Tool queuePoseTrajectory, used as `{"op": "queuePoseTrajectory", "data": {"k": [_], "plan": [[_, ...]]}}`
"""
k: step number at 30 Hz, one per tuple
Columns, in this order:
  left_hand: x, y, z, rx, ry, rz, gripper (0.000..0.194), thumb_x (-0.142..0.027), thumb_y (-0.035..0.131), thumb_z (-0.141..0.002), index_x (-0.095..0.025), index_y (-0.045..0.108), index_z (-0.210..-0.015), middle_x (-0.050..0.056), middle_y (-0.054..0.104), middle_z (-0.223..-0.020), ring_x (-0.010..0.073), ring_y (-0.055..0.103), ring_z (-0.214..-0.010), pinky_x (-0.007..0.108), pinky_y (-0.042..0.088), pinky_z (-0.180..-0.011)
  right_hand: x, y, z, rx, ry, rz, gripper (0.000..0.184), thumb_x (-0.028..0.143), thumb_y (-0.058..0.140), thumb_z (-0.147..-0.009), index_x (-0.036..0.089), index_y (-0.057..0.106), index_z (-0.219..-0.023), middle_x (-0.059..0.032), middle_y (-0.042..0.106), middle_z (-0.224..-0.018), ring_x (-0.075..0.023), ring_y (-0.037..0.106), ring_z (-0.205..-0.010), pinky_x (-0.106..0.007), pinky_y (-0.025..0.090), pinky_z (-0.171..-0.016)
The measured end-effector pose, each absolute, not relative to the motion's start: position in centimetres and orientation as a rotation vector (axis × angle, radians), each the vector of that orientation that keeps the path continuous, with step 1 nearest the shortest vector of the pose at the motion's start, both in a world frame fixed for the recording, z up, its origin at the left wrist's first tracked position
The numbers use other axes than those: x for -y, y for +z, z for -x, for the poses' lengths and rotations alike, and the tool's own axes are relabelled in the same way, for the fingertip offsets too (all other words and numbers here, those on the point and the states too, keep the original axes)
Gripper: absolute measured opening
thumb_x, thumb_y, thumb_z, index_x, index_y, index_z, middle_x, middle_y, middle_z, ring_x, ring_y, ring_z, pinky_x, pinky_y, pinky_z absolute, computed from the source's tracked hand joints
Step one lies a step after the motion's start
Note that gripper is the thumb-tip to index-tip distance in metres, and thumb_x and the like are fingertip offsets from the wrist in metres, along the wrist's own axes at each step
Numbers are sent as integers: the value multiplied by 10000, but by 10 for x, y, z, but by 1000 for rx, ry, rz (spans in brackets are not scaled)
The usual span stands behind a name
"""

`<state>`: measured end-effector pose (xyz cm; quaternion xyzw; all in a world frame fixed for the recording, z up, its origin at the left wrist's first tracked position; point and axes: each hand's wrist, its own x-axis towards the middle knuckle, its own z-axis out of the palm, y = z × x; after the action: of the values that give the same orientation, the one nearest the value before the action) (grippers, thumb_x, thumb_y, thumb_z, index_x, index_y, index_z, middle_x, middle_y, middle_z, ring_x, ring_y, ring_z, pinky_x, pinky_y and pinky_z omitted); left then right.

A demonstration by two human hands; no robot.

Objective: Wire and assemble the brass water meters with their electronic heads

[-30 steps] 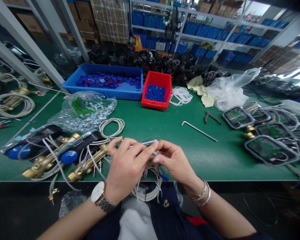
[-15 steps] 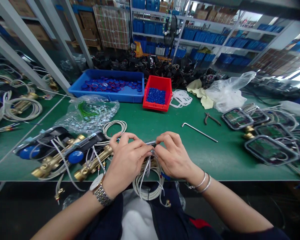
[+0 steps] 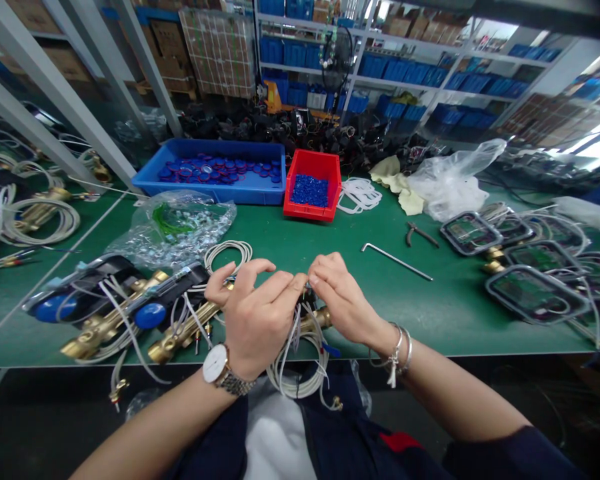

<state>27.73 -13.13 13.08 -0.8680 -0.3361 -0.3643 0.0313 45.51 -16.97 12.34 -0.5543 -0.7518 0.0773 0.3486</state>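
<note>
My left hand point(image 3: 263, 317) has thumb and forefinger pinched together, with the other fingers loosely curled. Against its fingertips, my right hand point(image 3: 344, 303) is also closed. Whatever the fingertips hold is hidden. Under both hands lies a brass pipe body point(image 3: 321, 319) with thin wires rising from it, mostly covered by the hands. A coil of pale cable point(image 3: 305, 383) hangs from it over the table's front edge. To the left rest two similar brass units with blue round caps, the nearer cap point(image 3: 151, 315) close to my left wrist.
Behind stand a blue tray point(image 3: 210, 193) of blue discs and a red bin point(image 3: 310, 212) of small blue parts. A clear bag point(image 3: 180, 230) lies left. A hex key point(image 3: 397, 261), pliers point(image 3: 421, 233) and several clear-faced housings point(image 3: 537, 293) lie right.
My left hand has turned, its wrist shifting right and its fingers lifting slightly. My right fingers have drawn closer together, and more of the brass body shows beneath.
</note>
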Motion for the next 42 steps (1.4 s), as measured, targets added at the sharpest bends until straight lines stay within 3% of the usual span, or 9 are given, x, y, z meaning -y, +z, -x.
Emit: {"op": "queuePoseTrajectory", "data": {"k": [7, 11, 15, 19, 24, 28, 32, 37, 42], "plan": [[128, 133, -280, 1118, -1070, 2745, 135, -253, 648, -964, -264, 761, -1038, -19, 784, -920, 267, 556, -1024, 551, 330, -991, 164, 117, -458, 1984, 47, 1459, 238, 195, 382, -1047, 224, 483, -833, -73, 554, -901, -240, 474, -927, -432, 435, -865], [125, 132, -280, 1160, -1019, 2854, 146, -243, 646, -963, -296, 766, -1025, -23, 782, -952, 267, 546, -1034, 557, 320, -992, 163, 110, -461, 2045, -142, 1403, 108, 228, 496, -1010, 229, 535, -909, -106, 573, -1139, -293, 433, -1170, -492, 383, -1000], [124, 131, -280, 1150, -1007, 2837, 140, -274, 637, -967, -270, 767, -1019, -9, 777, -906, 271, 539, -1056, 545, 325, -998, 163, 110, -461, 1992, 113, 1466, 255, 212, 375, -1054, 226, 495, -831, -67, 568, -918, -239, 480, -958, -424, 435, -883], [121, 130, -281, 1153, -987, 2875, 153, -274, 634, -968, -314, 776, -1011, -14, 781, -943, 275, 537, -1053, 569, 289, -994, 161, 110, -463, 2050, -43, 1432, 162, 259, 480, -1013, 215, 573, -888, -115, 578, -1129, -303, 427, -1167, -500, 377, -996], [119, 129, -279, 1176, -983, 2878, 128, -273, 655, -950, -316, 775, -968, -16, 773, -884, 284, 527, -1091, 552, 326, -995, 159, 103, -463, 2025, 167, 1448, 296, 232, 348, -1063, 214, 531, -831, -71, 571, -910, -233, 486, -917, -429, 430, -885], [120, 127, -279, 1152, -929, 2905, 140, -285, 643, -962, -333, 770, -996, -20, 773, -932, 282, 522, -1080, 576, 300, -999, 161, 101, -463, 2083, -67, 1404, 167, 259, 474, -1023, 202, 572, -902, -130, 587, -1158, -295, 430, -1165, -491, 374, -1009], [123, 125, -279, 1137, -944, 2879, 158, -280, 608, -977, -286, 765, -993, 7, 749, -891, 262, 535, -1038, 534, 343, -985, 167, 99, -458, 1942, 227, 1468, 317, 220, 344, -1067, 216, 518, -802, -62, 569, -868, -227, 480, -911, -417, 439, -861], [125, 125, -279, 1103, -884, 2933, 140, -266, 627, -970, -293, 759, -1007, -4, 759, -911, 260, 536, -1014, 531, 351, -970, 173, 96, -457, 2004, -63, 1467, 100, 214, 514, -992, 217, 587, -924, -124, 572, -1206, -310, 395, -1233, -516, 364, -1032], [127, 119, -279, 1045, -945, 2808, 138, -218, 627, -965, -238, 761, -988, -1, 744, -839, 255, 531, -1001, 481, 375, -941, 174, 96, -453, 1928, 204, 1564, 274, 194, 381, -1046, 206, 524, -813, -77, 557, -903, -239, 465, -935, -434, 441, -873]]}}
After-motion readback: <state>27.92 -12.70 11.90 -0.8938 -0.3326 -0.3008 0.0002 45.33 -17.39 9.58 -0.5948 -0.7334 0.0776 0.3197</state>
